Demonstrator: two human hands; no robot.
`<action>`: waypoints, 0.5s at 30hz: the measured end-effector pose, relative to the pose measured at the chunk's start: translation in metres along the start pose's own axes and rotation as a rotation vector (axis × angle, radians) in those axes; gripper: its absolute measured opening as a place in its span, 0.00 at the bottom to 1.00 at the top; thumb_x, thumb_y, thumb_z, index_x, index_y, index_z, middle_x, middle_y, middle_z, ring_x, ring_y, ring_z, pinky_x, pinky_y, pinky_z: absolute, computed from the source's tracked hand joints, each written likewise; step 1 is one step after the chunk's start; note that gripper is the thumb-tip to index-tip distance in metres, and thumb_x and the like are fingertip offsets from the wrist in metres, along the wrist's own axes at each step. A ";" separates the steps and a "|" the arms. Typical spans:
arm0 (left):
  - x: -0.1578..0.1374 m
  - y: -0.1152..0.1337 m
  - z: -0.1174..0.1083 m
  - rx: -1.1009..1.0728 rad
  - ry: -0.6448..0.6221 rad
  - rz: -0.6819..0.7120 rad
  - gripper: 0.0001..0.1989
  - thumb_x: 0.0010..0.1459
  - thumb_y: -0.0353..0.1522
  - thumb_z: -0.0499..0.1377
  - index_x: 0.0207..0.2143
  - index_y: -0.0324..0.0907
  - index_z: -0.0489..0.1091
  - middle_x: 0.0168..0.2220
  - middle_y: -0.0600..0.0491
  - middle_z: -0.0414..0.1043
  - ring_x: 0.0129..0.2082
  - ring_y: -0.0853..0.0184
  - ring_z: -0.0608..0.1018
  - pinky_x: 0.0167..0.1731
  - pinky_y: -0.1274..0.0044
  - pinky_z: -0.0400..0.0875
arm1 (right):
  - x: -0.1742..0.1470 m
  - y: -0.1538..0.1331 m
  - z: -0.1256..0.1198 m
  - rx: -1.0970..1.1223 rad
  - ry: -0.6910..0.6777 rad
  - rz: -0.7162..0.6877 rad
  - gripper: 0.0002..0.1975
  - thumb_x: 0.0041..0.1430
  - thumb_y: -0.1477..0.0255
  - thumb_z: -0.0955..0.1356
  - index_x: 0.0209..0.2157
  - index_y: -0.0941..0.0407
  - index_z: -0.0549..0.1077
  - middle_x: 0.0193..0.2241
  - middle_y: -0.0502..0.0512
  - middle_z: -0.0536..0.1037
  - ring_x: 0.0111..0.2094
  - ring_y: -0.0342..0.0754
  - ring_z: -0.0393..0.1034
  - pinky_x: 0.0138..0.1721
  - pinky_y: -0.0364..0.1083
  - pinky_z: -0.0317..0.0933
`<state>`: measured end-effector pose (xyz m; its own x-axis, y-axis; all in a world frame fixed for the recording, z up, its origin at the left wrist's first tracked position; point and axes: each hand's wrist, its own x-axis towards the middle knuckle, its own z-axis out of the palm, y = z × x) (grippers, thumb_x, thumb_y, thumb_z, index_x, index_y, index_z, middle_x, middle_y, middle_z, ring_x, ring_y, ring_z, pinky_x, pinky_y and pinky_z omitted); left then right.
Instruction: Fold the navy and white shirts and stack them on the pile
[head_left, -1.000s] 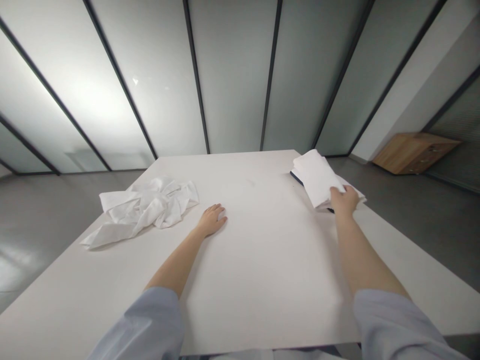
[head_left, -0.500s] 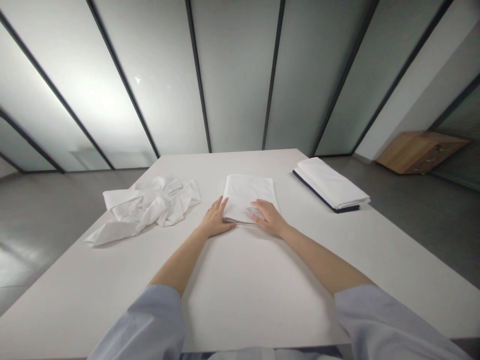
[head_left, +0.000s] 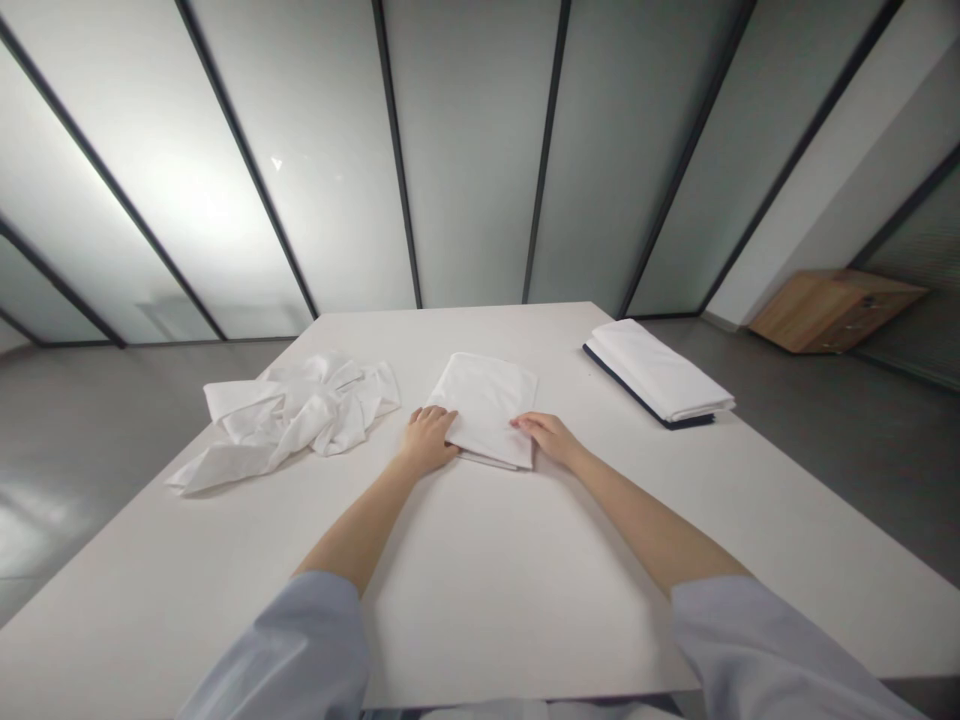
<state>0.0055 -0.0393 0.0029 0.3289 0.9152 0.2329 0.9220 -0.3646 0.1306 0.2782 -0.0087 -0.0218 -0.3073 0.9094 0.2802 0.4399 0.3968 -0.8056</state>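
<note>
Folded white cloth (head_left: 486, 400) lies on the worktop (head_left: 517, 580) between our two hands, about midway between the left and right edges and nearer the far edge than the near one. Its side facing us sits askew to the near edge, with the layers showing there. Our left hand (head_left: 430, 438) rests at the cloth's left side, fingers together and bent; we cannot tell whether it grips the fabric. Our right hand (head_left: 547, 437) has its fingertips drawn close together at the cloth's right side, and we cannot tell whether they pinch it or only touch it. Along the worktop's left edge we see a crumpled white cloth (head_left: 315, 405), loosely heaped and apart from our left hand. By the right edge, toward the far right corner, a folded white stack (head_left: 660, 370) lies on a dark folded cloth (head_left: 690, 422), well apart from our right hand.
</note>
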 end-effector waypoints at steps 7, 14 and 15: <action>0.016 -0.019 0.005 -0.493 0.070 -0.386 0.21 0.63 0.36 0.44 0.46 0.40 0.73 0.45 0.45 0.77 0.50 0.54 0.76 0.51 0.65 0.68 | 0.010 0.014 -0.016 0.135 0.556 0.201 0.14 0.51 0.60 0.61 0.19 0.53 0.67 0.19 0.51 0.71 0.27 0.49 0.68 0.33 0.47 0.63; 0.023 -0.047 0.016 -1.131 0.155 -0.635 0.30 0.66 0.45 0.38 0.60 0.39 0.61 0.49 0.44 0.75 0.51 0.58 0.76 0.51 0.63 0.71 | 0.006 0.014 -0.014 -0.181 0.379 0.074 0.13 0.55 0.63 0.61 0.25 0.54 0.72 0.27 0.54 0.77 0.34 0.52 0.71 0.40 0.49 0.64; 0.022 -0.050 0.017 -1.062 0.169 -0.590 0.30 0.65 0.45 0.40 0.62 0.39 0.58 0.51 0.44 0.74 0.52 0.58 0.75 0.52 0.63 0.70 | 0.005 0.013 -0.012 -0.259 0.299 0.035 0.11 0.55 0.65 0.62 0.29 0.54 0.74 0.34 0.56 0.79 0.40 0.53 0.72 0.45 0.50 0.63</action>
<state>-0.0295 0.0018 -0.0154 -0.1859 0.9824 -0.0158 0.2700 0.0665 0.9606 0.2928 0.0030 -0.0247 -0.0458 0.9037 0.4257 0.6559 0.3486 -0.6696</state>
